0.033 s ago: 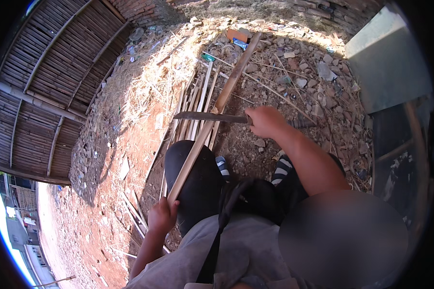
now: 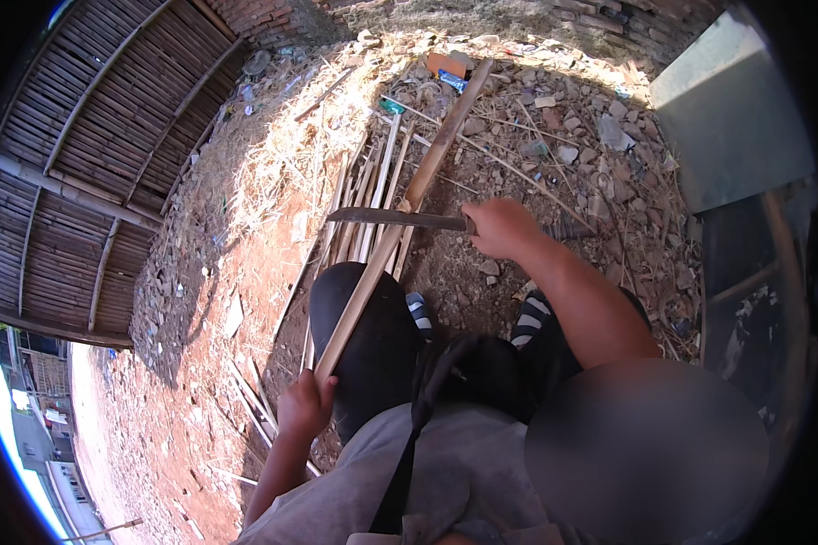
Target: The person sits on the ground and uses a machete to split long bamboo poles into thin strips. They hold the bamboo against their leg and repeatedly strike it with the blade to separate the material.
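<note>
We're seeing almost no change from the preceding frame: blade, strip and both hands are sitting in the same places, so we're reading the work as holding at one point on the strip, with no visible gain in this instant. Our right hand is gripping the handle of a long knife, fingers wrapped fully round it, blade lying crosswise over the bamboo strip. Our left hand is keeping hold of the strip's near end, fingers closed round it, thumb showing on the edge. The strip is running up and to the right over our left knee, passing under the blade and pointing toward the rubble; we're not able to tell whether its far end is touching down. It's showing pale below the blade and darker brown above, so we're judging the near part as worked, the far part as not. Thin pale strips are lying on the ground just beyond the knee, partly behind the blade.
</note>
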Tool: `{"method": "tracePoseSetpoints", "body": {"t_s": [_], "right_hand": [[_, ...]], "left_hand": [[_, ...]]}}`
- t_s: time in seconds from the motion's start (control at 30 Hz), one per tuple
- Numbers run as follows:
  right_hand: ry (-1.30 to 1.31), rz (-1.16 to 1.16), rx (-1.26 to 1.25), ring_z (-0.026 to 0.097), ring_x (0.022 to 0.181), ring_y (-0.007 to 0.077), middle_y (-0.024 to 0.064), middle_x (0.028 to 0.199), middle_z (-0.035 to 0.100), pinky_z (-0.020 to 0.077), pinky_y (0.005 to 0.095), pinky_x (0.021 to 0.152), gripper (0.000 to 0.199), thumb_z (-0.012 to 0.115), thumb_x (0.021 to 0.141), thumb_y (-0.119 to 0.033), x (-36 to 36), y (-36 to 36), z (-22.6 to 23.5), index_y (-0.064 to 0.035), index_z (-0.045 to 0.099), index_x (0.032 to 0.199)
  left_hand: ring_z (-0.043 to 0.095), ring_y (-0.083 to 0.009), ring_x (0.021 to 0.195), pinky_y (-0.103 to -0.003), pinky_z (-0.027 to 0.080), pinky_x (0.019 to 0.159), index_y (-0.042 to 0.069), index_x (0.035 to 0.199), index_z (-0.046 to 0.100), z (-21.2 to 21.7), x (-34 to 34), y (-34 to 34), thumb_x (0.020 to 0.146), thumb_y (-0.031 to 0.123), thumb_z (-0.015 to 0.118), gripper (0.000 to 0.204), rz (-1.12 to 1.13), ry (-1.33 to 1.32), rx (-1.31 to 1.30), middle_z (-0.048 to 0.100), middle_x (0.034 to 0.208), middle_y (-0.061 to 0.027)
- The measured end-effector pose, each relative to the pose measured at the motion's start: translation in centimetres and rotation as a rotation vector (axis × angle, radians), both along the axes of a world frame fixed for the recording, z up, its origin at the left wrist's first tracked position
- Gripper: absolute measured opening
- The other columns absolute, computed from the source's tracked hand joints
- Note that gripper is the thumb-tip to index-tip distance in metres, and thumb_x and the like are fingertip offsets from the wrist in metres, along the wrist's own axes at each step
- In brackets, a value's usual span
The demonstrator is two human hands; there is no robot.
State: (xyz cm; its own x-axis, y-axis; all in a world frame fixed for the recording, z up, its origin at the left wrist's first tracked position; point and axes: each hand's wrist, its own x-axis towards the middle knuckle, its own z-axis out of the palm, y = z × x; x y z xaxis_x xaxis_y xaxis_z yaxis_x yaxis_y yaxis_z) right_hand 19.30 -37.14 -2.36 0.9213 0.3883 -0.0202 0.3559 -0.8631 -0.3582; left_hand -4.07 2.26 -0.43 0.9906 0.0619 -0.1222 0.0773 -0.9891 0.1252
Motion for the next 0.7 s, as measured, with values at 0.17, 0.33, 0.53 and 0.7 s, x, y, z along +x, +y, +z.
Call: {"method": "tracePoseSetpoints", "body": {"t_s": [0.17, 0.33, 0.53, 0.7], "right_hand": [[-0.003, -0.013, 0.013, 0.07, 0.086, 0.038, 0.0157, 0.088, 0.07, 0.055, 0.0511, 0.076, 0.025, 0.071, 0.081, -0.018, -0.9, 0.4, 1.4, -0.0068, 0.064, 0.102], [0.108, -0.005, 0.29, 0.069, 0.094, 0.0396, 0.0197, 0.095, 0.071, 0.0549, 0.0487, 0.081, 0.038, 0.071, 0.08, -0.019, -0.2, 0.2, -1.0, -0.0066, 0.067, 0.115], [0.243, 0.063, 0.233, 0.07, 0.094, 0.0372, 0.0181, 0.093, 0.072, 0.0553, 0.0478, 0.079, 0.038, 0.071, 0.079, -0.021, -0.2, 1.0, -0.3, -0.0095, 0.067, 0.116], [0.03, 0.264, -0.014, 0.071, 0.084, 0.0345, 0.0126, 0.082, 0.07, 0.0551, 0.0504, 0.071, 0.022, 0.071, 0.081, -0.021, -2.6, 3.5, 1.4, -0.0109, 0.064, 0.099]], "left_hand": [[0.064, -0.0501, 0.065, -0.06, 0.049, 0.057, 0.002, 0.086, 0.051, -0.3, -0.2, 0.2, 0.098, 0.043, 0.06, 0.044, -0.021, -0.02, -0.05, 0.062, 0.067, -0.0269], [0.064, -0.0498, 0.065, -0.059, 0.048, 0.057, 0.002, 0.085, 0.05, -0.4, -0.1, 0.4, 0.098, 0.041, 0.06, 0.042, -0.05, -0.025, -0.087, 0.062, 0.067, -0.0269], [0.064, -0.0492, 0.067, -0.058, 0.049, 0.059, 0.002, 0.085, 0.049, -0.9, 0.1, 0.7, 0.098, 0.041, 0.06, 0.042, -0.042, 0.003, -0.098, 0.063, 0.069, -0.0267], [0.064, -0.0489, 0.067, -0.058, 0.049, 0.059, 0.002, 0.086, 0.05, -0.2, 0.1, 0.6, 0.097, 0.042, 0.061, 0.042, -0.048, -0.001, -0.102, 0.063, 0.069, -0.0266]]}}
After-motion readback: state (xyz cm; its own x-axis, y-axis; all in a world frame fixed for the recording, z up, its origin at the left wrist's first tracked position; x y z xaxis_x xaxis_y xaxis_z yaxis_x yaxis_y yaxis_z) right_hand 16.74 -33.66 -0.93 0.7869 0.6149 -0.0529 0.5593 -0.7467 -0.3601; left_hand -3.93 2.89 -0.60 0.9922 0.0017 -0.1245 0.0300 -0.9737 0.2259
